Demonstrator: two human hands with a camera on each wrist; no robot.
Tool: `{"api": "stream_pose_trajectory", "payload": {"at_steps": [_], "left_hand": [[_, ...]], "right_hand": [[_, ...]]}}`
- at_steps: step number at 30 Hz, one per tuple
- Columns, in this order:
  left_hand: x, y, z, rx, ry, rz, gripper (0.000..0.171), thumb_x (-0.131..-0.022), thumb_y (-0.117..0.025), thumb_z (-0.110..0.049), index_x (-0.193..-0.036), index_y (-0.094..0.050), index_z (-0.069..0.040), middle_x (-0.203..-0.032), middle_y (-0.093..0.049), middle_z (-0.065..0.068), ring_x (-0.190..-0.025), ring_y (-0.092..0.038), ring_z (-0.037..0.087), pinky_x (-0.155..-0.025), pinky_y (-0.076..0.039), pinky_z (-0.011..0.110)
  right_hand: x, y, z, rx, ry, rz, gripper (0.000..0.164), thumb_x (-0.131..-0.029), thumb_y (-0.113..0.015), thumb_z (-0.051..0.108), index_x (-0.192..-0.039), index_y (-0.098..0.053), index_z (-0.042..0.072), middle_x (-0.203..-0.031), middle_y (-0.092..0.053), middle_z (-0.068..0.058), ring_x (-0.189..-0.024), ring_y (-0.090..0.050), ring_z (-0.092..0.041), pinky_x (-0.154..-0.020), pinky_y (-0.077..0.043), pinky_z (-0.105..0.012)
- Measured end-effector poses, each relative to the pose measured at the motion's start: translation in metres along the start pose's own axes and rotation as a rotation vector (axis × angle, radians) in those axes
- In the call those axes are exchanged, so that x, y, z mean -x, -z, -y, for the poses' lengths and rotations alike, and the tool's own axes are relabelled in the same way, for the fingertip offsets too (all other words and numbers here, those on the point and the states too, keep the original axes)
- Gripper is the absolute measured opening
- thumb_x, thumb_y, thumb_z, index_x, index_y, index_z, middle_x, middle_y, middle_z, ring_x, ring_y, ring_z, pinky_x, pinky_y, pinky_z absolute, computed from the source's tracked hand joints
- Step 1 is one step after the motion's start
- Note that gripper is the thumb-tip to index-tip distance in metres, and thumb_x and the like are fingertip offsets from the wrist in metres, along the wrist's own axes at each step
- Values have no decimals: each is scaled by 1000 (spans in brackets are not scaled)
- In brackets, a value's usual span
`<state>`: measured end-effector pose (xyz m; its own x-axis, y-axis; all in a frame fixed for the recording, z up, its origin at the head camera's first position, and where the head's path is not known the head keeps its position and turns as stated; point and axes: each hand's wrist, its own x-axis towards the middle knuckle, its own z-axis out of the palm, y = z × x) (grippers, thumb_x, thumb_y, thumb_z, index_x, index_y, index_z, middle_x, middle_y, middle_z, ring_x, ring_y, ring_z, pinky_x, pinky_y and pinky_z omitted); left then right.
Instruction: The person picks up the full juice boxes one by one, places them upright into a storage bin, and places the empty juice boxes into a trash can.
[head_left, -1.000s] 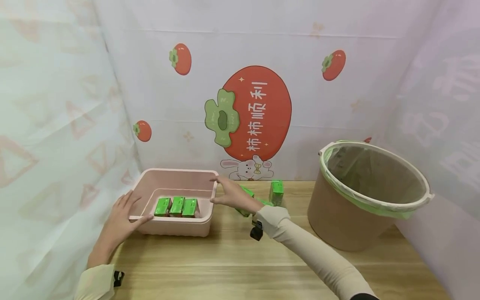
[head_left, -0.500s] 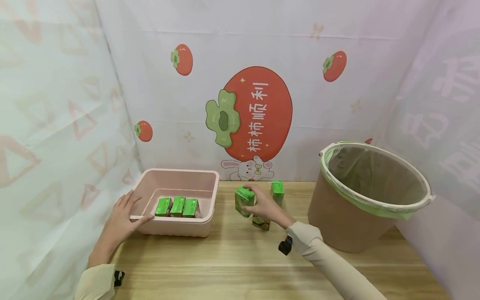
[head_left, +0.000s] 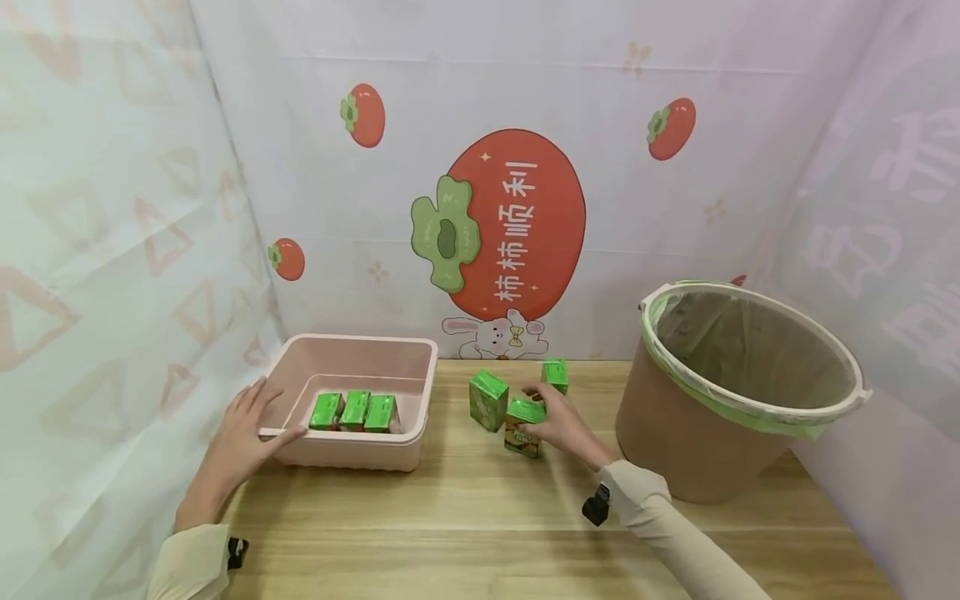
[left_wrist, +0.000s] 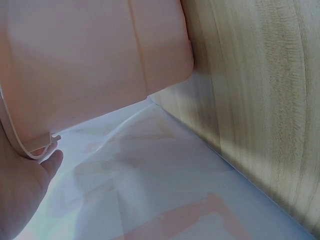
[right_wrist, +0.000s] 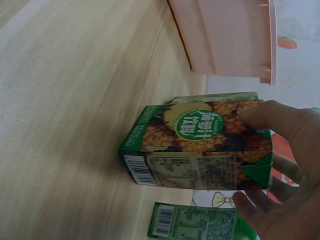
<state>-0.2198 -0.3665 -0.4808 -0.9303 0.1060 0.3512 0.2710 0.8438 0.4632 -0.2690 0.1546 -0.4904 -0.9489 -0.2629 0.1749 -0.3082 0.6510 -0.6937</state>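
Note:
My right hand (head_left: 564,429) holds the upper end of an upright juice box (head_left: 522,435), thumb on the printed face and fingers behind. Pineapple pictures and a green top mark this juice box (right_wrist: 200,135) in the right wrist view. Close by on its left stands a second juice box (head_left: 489,402); a third juice box (head_left: 555,377) is behind my hand. My left hand (head_left: 236,437) rests over the front-left corner of a pink plastic basin (head_left: 352,454), fingers across the rim. Inside lie three green-topped juice boxes (head_left: 355,411) in a row.
A large round bin (head_left: 675,442) with a green liner stands on the right of the wooden table (head_left: 420,533). White printed cloth (head_left: 600,317) walls the back and both sides. The basin sits close to the left cloth.
My right hand has drawn back from the basin's right rim, passed the second juice box and come to the box on its right. The left hand and basin have stayed put.

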Motion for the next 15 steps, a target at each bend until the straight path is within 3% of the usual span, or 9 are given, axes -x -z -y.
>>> {"api": "stream_pose_trajectory", "payload": {"at_steps": [6,15], "left_hand": [[2,0,2,2,3,-3,85,-90,-80,-47,-153,-46,0,-168,-26,31,-150,-20,59,-112,-22,81],[0,1,2,-4,-12,-2,85,-90,-80,-48,-153,-46,-1,-168,-26,31,-150,-21,60,-111,-23,82]], "right_hand": [[-2,-1,-4,-42,-70,-2,48,-81,-90,1,-123,-68,-1,-120,-70,-14,-109,-68,-32,-95,-59,-49],[-3,12,8,-39,-36,-12,43,-75,-94,7,-113,-74,0,-107,-76,-10,-96,-71,-25,-84,-62,-43]]}}
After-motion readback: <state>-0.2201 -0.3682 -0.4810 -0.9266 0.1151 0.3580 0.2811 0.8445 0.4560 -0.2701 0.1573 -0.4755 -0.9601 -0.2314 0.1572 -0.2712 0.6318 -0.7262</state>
